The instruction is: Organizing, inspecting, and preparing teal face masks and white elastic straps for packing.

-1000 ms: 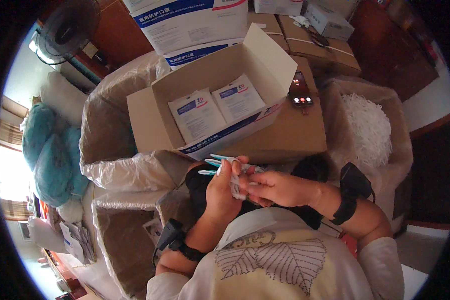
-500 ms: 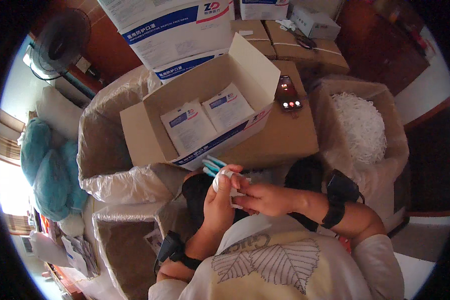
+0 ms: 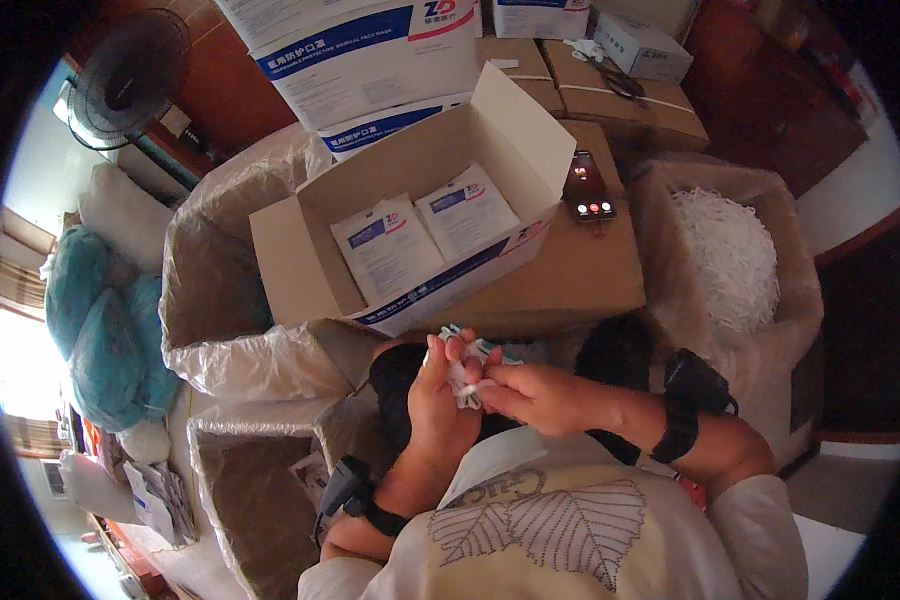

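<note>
My left hand (image 3: pixel 442 405) is closed around a small bundle of folded face masks (image 3: pixel 463 390), white with light-blue edges at the top. White ear loops hang in a clump between my palms. From the right, my right hand (image 3: pixel 532 396) pinches those loops with bent fingers, close against the left fingers. Just beyond my hands sits an open white carton (image 3: pixel 400 312) with its flaps spread. Two white packets with blue-and-red print, a left packet (image 3: pixel 388 250) and a right packet (image 3: pixel 467 215), lie in it.
To the right, a plastic-lined box (image 3: pixel 800 330) holds a heap of white loops (image 3: pixel 725 260). Plastic-lined boxes (image 3: pixel 225 350) stand at left. A lit phone (image 3: pixel 590 190) rests on a brown carton (image 3: pixel 570 280). Printed cartons (image 3: pixel 370 70) rise behind; a fan (image 3: pixel 125 75) stands far left.
The light-blue masks that stuck up beyond my left hand now sit lower, gathered between both hands. More white loops show. The whole view has shifted slightly.
</note>
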`<state>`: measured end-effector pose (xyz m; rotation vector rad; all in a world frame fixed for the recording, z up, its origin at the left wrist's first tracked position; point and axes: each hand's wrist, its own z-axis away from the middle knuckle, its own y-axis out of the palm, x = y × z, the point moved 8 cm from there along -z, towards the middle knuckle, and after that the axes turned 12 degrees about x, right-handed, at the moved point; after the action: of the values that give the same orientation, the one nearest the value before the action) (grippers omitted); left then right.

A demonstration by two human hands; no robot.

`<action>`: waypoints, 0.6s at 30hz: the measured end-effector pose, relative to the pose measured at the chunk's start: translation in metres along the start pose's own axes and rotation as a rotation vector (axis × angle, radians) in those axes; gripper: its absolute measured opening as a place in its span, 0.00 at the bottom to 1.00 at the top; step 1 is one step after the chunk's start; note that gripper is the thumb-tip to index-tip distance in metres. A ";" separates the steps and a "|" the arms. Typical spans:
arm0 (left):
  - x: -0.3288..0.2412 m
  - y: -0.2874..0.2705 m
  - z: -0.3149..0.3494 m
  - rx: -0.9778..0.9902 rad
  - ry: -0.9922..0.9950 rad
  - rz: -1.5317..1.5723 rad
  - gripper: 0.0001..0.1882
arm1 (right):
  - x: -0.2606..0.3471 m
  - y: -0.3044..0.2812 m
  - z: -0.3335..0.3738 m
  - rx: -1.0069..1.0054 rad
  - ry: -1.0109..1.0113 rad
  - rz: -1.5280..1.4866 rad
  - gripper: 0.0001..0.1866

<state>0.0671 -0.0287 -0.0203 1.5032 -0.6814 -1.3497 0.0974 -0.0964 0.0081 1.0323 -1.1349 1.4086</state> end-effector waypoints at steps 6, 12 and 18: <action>0.018 0.011 0.027 -0.067 -0.382 0.224 0.22 | 0.025 0.014 0.034 0.279 0.126 0.299 0.14; 0.023 0.038 0.049 0.018 -0.624 0.011 0.23 | 0.031 0.024 0.071 0.394 0.104 0.374 0.14; 0.029 0.056 0.061 0.111 -0.807 -0.218 0.24 | 0.041 0.024 0.094 0.515 0.143 0.319 0.14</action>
<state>0.0259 -0.0931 0.0233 1.0999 -1.1205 -2.1437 0.0712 -0.1821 0.0632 1.1088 -0.8735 2.0671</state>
